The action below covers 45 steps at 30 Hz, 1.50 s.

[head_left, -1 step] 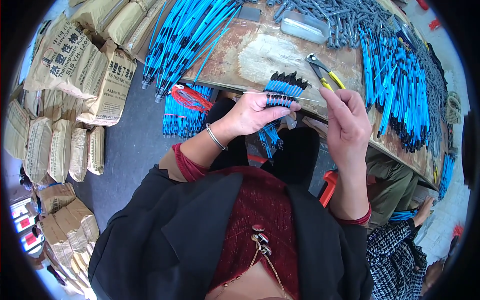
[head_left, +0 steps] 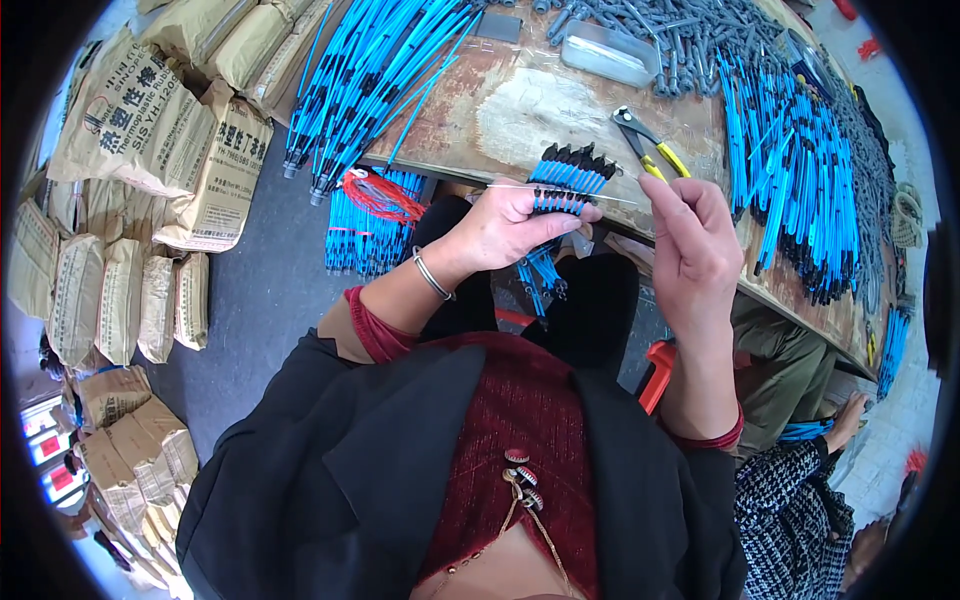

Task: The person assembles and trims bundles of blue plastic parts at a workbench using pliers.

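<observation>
My left hand [head_left: 500,230] is closed round a flat row of slim blue tubes [head_left: 570,180] with black ends, lined up side by side over my lap. Below that hand the lower ends of blue pieces hang down. A thin, straight, needle-like wire [head_left: 618,198] crosses the row and sticks out on its right side. My right hand [head_left: 700,245] is raised to the right of the row, thumb and forefinger pinched together near the wire's end. Whatever lies in that pinch is too small to make out. Yellow-handled cutting pliers [head_left: 632,128] lie on the worn wooden table [head_left: 450,130] just beyond.
Blue-black tubes are heaped at the table's left [head_left: 370,80] and right [head_left: 800,170]. Grey plastic parts [head_left: 660,30] and a clear box [head_left: 610,55] lie at the back. Red cord [head_left: 385,195] tops a lower bundle. Paper sacks [head_left: 140,140] stand left; a co-worker's patterned sleeve [head_left: 790,500] shows right.
</observation>
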Tool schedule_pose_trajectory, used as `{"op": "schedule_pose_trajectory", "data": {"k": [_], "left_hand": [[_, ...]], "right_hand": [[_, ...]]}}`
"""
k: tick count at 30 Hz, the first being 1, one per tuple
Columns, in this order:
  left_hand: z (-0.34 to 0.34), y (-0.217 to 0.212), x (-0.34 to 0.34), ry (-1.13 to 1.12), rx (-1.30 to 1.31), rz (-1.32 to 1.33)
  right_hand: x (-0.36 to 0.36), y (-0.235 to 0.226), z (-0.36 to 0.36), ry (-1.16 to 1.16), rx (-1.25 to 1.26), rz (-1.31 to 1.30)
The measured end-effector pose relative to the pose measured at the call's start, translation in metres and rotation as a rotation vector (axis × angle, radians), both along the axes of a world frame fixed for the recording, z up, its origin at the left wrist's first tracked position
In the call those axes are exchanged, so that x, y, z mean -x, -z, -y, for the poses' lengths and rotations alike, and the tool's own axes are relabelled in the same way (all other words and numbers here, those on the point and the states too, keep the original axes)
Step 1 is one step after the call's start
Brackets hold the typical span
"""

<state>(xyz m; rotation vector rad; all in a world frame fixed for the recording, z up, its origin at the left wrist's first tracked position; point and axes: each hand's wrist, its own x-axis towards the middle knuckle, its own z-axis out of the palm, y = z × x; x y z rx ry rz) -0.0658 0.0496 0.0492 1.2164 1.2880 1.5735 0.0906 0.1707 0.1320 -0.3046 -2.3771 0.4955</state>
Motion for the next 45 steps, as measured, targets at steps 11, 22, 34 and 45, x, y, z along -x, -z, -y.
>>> {"op": "schedule_pose_trajectory", "data": {"k": [11, 22, 34, 45], "left_hand": [[0.001, -0.005, 0.0, -0.011, 0.037, -0.007], [0.003, -0.008, 0.001, -0.012, 0.062, -0.069], [0.001, -0.008, 0.004, 0.031, 0.05, -0.039], [-0.002, -0.005, 0.003, 0.043, 0.009, 0.158]], "right_hand": [[0.002, -0.001, -0.004, -0.028, -0.028, -0.009], [0.006, -0.003, -0.002, -0.04, -0.03, 0.004], [0.019, -0.001, -0.018, -0.177, 0.01, -0.031], [0.019, 0.021, -0.011, -0.187, 0.626, -0.09]]}}
